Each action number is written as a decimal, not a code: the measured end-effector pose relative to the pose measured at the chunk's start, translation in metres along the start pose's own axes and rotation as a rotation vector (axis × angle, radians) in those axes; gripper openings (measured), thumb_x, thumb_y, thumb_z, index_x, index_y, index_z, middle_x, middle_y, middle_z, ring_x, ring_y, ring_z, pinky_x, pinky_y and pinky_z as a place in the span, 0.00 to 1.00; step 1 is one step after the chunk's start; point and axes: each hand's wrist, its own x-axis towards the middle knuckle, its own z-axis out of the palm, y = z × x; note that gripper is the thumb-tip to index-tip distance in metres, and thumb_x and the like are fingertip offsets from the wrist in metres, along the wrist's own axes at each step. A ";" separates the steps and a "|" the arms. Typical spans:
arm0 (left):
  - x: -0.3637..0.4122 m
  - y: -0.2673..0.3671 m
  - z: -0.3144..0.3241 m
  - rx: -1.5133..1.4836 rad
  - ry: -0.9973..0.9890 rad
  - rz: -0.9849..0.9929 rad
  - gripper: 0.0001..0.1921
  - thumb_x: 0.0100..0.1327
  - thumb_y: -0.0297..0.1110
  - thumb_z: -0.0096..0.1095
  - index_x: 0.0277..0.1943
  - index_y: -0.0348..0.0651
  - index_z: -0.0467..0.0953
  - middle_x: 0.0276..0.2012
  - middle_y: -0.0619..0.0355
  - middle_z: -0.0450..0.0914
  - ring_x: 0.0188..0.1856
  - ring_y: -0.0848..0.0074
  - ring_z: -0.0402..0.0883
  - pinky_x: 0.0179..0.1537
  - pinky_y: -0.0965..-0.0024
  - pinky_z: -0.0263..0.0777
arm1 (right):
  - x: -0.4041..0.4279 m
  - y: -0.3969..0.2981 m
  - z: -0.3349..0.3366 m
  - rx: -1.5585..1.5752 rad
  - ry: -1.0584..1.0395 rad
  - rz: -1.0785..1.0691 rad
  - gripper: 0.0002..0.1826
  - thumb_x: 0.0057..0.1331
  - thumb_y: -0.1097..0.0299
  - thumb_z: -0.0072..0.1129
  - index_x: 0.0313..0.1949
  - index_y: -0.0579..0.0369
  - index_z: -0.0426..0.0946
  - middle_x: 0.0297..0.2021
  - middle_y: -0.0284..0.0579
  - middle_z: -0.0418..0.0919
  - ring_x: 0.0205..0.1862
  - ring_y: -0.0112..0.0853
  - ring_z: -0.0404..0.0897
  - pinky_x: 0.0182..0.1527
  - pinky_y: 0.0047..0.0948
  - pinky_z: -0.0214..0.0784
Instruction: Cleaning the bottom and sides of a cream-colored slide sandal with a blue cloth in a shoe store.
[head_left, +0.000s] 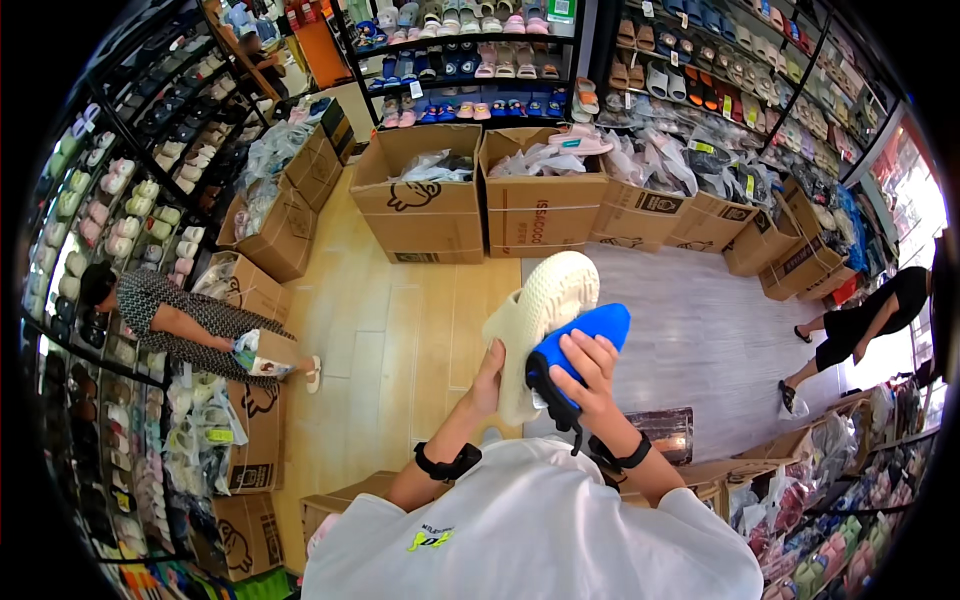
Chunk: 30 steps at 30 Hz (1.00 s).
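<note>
In front of my chest I hold up a pair of cream slide sandals (561, 289), pressed together with one textured sole turned towards me. My left hand (489, 379) grips them from the left, its thumb along the near side. My right hand (589, 367) is wrapped around a bright blue pouch-like item (611, 326) with a black end and a dangling black cord. This blue item lies against the right side of the sandals and covers part of them. What it contains, if anything, is hidden. Each of my wrists bears a black band.
Open cardboard boxes (420, 217) of bagged footwear line the far side. Shoe racks (465, 41) rise behind them and on both sides. One person (195, 322) stands at left with a bag; another (870, 322) is at right. A dark low board (664, 435) lies beside my right forearm.
</note>
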 end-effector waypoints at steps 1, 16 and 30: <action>-0.001 0.000 0.001 0.003 0.003 0.008 0.37 0.76 0.64 0.34 0.74 0.42 0.58 0.68 0.54 0.69 0.68 0.69 0.69 0.69 0.63 0.63 | 0.003 0.000 0.000 0.006 0.045 0.009 0.19 0.59 0.65 0.68 0.52 0.36 0.81 0.57 0.40 0.81 0.60 0.38 0.77 0.69 0.42 0.55; -0.002 0.003 0.006 -0.119 -0.047 0.087 0.38 0.76 0.64 0.32 0.76 0.42 0.54 0.71 0.51 0.67 0.70 0.65 0.68 0.70 0.60 0.63 | 0.030 -0.001 0.002 0.060 0.060 -0.077 0.18 0.59 0.63 0.68 0.51 0.40 0.81 0.56 0.45 0.82 0.60 0.41 0.78 0.68 0.43 0.56; -0.005 0.008 0.016 -0.071 0.014 0.097 0.40 0.75 0.65 0.30 0.75 0.40 0.56 0.69 0.49 0.68 0.70 0.63 0.69 0.71 0.59 0.62 | 0.031 0.006 -0.009 0.006 -0.016 -0.148 0.16 0.61 0.66 0.66 0.50 0.40 0.82 0.56 0.43 0.82 0.59 0.39 0.78 0.69 0.42 0.55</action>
